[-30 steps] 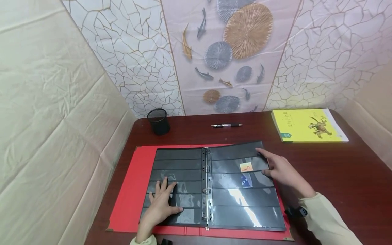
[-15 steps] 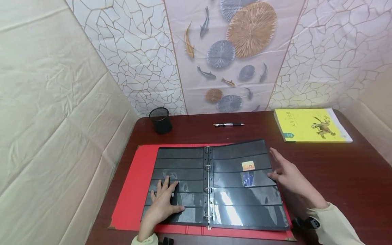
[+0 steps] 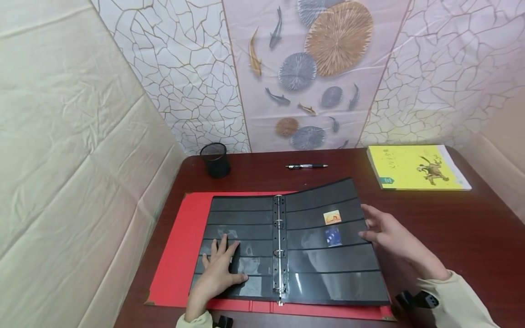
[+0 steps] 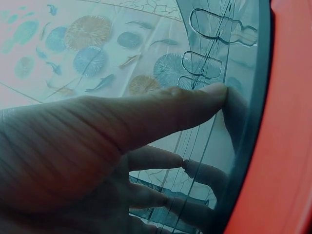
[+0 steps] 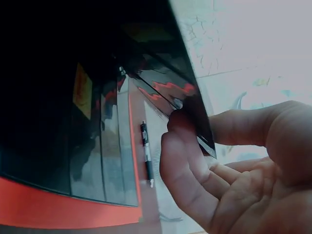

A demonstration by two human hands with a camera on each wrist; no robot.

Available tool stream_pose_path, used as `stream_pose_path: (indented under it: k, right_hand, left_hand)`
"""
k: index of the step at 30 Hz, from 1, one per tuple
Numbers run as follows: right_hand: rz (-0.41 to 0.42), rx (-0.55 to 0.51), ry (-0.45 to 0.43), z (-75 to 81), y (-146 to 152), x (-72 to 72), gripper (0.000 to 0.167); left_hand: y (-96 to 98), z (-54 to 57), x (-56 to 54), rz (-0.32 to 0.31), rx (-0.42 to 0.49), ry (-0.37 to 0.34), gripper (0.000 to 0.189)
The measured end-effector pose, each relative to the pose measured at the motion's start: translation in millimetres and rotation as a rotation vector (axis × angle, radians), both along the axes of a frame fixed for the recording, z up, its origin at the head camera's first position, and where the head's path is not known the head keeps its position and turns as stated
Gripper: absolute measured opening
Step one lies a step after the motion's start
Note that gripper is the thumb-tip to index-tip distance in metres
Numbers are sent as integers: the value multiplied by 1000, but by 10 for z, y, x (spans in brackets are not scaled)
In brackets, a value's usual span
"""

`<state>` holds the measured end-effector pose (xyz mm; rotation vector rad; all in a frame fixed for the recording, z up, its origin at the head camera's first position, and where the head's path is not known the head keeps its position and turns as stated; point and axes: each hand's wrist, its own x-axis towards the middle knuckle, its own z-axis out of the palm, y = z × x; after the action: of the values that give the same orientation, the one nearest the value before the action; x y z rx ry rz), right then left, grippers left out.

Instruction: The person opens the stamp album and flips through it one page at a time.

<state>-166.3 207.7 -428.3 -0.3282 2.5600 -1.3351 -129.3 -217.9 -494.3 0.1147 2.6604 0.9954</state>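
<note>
A red ring binder (image 3: 174,250) lies spread on the table, its black pocket pages held by metal rings (image 3: 280,253). Two stamps sit in strips of the right page (image 3: 334,259): a yellow-orange stamp (image 3: 332,217) and, below it, a blue stamp (image 3: 333,237). My right hand (image 3: 389,232) pinches this page's outer edge between thumb and fingers, seen closely in the right wrist view, and the page is raised a little along that side. With fingers spread, my left hand (image 3: 219,269) rests on the left page (image 3: 242,205); its thumb (image 4: 161,114) touches the glossy surface.
Behind the binder lies a pen (image 3: 306,166). A black mesh pen cup (image 3: 216,161) stands at the back left, and a yellow book (image 3: 416,167) lies at the back right. Cloth-covered walls border the table (image 3: 443,223) at the back and sides.
My right hand has moved slightly outward and now has the right page's edge between thumb and fingers. That page has risen at its outer side. The left hand has stayed in place.
</note>
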Motion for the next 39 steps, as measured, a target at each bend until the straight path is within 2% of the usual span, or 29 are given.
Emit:
stream_pose_path:
  k: [8,14,24,31,39]
  right_hand:
    - [45,60,14,183,-57,41,82]
    - [55,66,46,315,-109,37,75]
    - [48,112,152,467,-210,46,66]
    - [38,39,147,594,-307,50,62]
    - [-10,-64,137,666,-458,81,57]
  left_hand:
    - [1,-1,13,-2,1,12,90]
    - [-6,-1,1,-5,-27,18,90]
    - [7,12,-9,-5,-37,13,89]
    - [18,44,2,6,-33,14,87]
    - [-13,41,-1,8,-44,40,79]
